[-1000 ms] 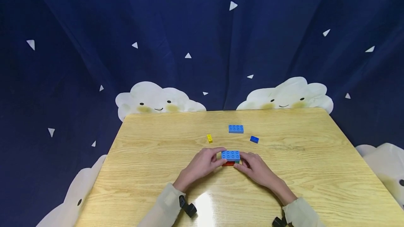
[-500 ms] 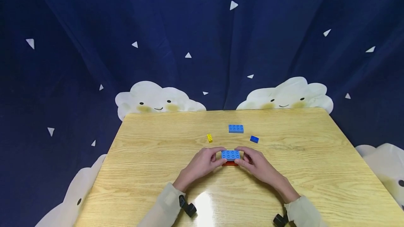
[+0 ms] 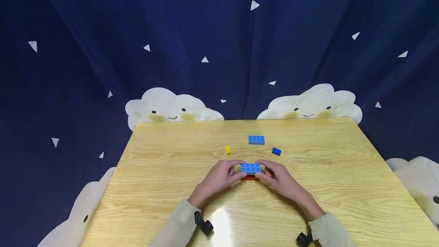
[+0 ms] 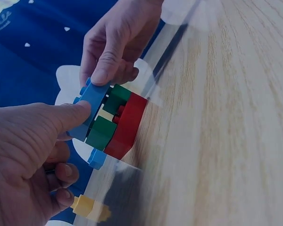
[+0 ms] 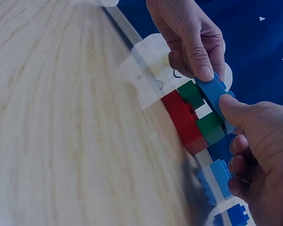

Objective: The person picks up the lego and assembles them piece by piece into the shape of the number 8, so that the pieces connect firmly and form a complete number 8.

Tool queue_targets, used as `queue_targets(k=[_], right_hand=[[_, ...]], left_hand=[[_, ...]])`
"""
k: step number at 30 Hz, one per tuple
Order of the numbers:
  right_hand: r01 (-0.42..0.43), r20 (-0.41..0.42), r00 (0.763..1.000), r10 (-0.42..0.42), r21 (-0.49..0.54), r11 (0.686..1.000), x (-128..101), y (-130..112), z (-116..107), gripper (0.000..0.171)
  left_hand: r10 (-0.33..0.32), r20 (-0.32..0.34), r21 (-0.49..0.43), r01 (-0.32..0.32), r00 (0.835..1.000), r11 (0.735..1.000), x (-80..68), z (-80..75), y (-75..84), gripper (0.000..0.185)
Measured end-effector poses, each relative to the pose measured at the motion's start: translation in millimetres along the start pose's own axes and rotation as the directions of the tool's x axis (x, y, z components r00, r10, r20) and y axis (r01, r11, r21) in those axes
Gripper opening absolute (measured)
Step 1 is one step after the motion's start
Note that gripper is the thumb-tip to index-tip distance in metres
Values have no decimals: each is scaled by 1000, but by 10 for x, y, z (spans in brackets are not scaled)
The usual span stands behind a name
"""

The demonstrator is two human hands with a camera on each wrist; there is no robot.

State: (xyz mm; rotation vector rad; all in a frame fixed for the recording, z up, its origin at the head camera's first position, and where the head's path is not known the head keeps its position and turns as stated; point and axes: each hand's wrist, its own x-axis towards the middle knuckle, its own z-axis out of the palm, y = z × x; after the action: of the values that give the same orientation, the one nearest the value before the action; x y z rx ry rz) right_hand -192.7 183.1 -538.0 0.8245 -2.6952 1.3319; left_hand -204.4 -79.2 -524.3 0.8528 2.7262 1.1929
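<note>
Running crosswise, studs (image 3: 253,169) up: held brick (image 3: 250,169)

Above the red Duplo-style brick (image 5: 183,123), which carries two green bricks (image 5: 210,129), the right hand (image 5: 269,150) and left hand (image 5: 193,35) pinch a light-blue brick (image 5: 212,92).

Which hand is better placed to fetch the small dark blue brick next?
Probably the right hand: the dark blue brick lies just beyond it, while the left hand is farther across. Both hands pinch the top light blue brick, so the right would first let go.
</note>
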Motion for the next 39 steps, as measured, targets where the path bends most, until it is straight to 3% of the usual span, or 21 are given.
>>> queue_targets(k=[29, 35, 39], right_hand=[[50, -49, 998, -48, 38, 998, -65, 162, 96, 37], [64, -70, 996, -63, 12, 998, -78, 154, 128, 35], [79, -85, 993, -78, 13, 997, -70, 156, 141, 35]], left_hand=[[0, -14, 29, 1, 1000, 1000, -9, 28, 6, 41], [11, -22, 10, -10, 1000, 1000, -39, 60, -15, 43], [8, -7, -62, -9, 1000, 998, -59, 38, -40, 51]])
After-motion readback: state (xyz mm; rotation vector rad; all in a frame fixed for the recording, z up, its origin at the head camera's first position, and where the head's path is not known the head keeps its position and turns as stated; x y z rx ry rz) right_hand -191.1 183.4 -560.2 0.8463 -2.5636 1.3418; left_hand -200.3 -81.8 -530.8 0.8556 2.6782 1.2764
